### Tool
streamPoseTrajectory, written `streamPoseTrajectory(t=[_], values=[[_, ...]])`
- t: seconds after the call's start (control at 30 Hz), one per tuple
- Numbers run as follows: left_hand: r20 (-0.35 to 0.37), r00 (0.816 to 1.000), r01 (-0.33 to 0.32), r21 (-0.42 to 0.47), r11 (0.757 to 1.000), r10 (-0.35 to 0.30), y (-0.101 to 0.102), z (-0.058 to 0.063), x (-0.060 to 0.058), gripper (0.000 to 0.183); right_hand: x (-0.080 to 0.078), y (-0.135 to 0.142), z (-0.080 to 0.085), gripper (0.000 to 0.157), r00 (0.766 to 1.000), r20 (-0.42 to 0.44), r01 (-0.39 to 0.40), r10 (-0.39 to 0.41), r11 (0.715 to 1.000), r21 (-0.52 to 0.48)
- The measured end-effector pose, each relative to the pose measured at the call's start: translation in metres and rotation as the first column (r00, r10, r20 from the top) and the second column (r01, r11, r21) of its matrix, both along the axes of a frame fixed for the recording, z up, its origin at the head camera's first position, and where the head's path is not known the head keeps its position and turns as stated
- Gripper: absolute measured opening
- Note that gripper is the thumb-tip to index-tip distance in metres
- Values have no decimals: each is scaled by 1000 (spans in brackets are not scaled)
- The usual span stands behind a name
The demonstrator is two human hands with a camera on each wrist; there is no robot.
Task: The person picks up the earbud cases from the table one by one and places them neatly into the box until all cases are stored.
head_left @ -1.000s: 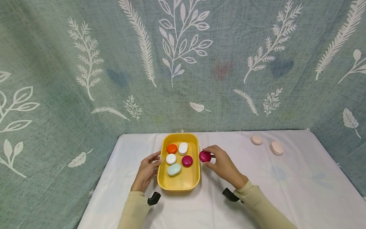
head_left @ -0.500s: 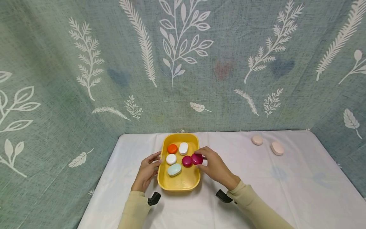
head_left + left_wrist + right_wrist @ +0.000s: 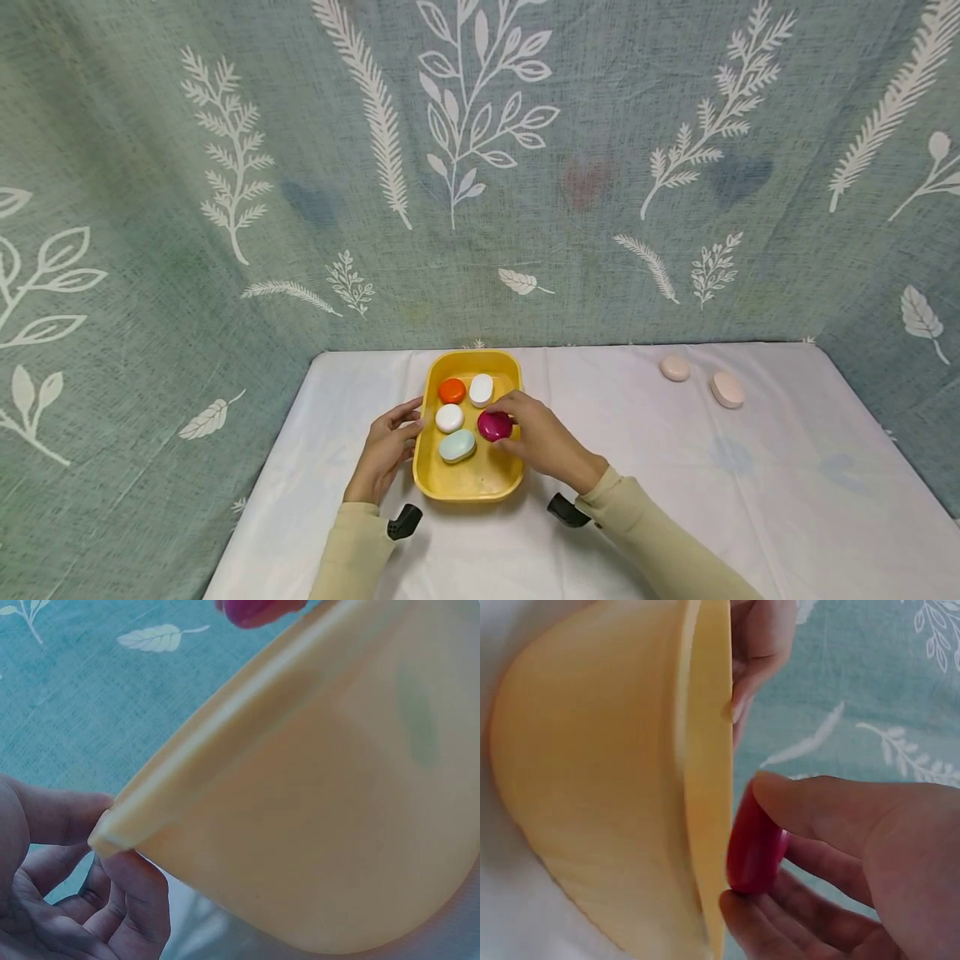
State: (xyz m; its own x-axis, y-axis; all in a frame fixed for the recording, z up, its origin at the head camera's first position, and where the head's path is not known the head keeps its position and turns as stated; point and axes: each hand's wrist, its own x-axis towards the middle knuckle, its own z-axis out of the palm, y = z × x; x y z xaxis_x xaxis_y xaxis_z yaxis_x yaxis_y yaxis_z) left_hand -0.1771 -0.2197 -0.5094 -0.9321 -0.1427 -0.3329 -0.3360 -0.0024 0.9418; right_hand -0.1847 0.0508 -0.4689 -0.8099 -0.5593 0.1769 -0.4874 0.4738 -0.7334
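The right hand [image 3: 543,435] pinches a disc [image 3: 493,427], likely slick and best held edgewise, the left hand [image 3: 384,452] gripping the tray [image 3: 480,482] beneath that pinch.

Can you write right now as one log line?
left hand: pinches rim of yellow rounded plastic tray | right hand: holds glossy magenta disc above tray | outside tray: rounded pale-pink piece, oblong pale-pink piece

Left hand [image 3: 385,450] pinching — right hand [image 3: 546,436] likewise, forearms [image 3: 660,537] converging
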Motion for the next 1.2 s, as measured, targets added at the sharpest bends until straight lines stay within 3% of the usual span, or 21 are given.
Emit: streamPoseTrajectory(t=[0.33,0.6,0.9,1.03,1.2], values=[[7,1000,-9,0,1000,9,-1,-2,0,46,-3,-12,-4,34,992,-1,-123,125,978,166],[16,1000,-7,1,1000,7,-1,0,0,46,-2,-20,-3,32,988,23,-154,153,954,255],[23,1000,-11,0,1000,11,-1,1,-1,46,-4,-22,-1,28,980,-35,-174,195,930,325],[23,1000,-22,-3,1000,22,0,0,-2,46,-3,-22,0,29,981,-28,-174,193,930,323],[20,1000,-22,1,1000,22,0,0,-3,46,-3,-17,1,26,986,-3,-162,167,962,220]])
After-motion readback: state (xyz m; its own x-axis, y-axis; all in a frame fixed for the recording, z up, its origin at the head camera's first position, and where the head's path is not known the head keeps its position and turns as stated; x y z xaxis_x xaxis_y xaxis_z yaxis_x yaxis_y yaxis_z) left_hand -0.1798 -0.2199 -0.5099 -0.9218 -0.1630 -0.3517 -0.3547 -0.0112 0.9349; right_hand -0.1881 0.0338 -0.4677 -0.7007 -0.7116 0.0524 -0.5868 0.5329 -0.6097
